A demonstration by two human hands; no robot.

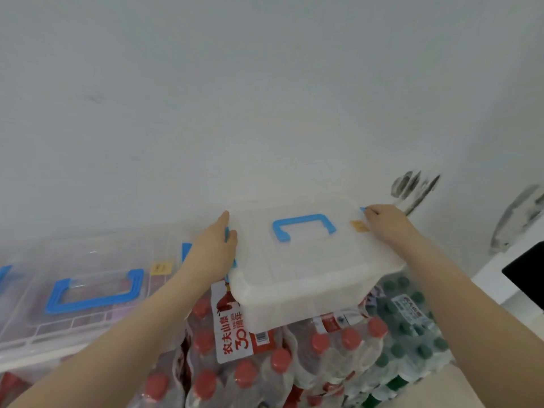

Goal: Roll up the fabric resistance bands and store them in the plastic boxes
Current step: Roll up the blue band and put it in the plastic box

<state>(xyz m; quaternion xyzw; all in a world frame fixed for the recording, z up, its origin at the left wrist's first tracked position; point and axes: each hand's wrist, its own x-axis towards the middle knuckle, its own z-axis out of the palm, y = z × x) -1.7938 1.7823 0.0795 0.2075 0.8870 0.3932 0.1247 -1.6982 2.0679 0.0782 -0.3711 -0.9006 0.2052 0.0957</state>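
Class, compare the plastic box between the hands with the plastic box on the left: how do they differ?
The held box is milky and hides its contents; the left box is clear, showing dark red items. The held box rests on bottle packs, gripped by the left hand and right hand; the left box is untouched. Both have blue handles.

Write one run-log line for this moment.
left hand: on box side | right hand: on box corner | box: lid closed, over bottle packs
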